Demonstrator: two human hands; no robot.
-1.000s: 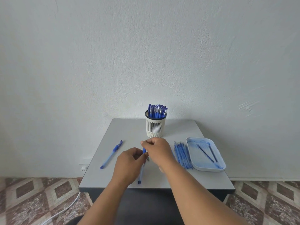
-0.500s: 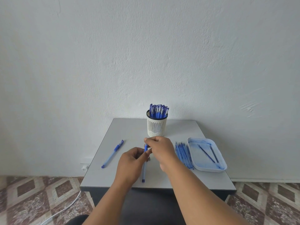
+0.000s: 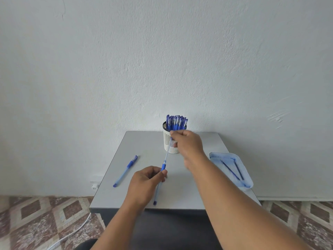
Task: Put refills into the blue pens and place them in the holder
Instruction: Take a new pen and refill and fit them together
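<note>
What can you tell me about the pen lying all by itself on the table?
The lone pen lies flat on the grey table, over on the left side, slanted with its capped end pointing away toward the wall. Its barrel looks like see-through bluish plastic, with a darker blue grip band near the cap and a small blue plug at the near end. The cap has a clip. Nothing touches it; both hands are elsewhere.

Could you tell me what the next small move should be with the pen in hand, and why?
Probably slide the refill down into the pen barrel: the right hand pinches its top, the left hand holds the barrel, and much of the refill looks exposed.
</note>
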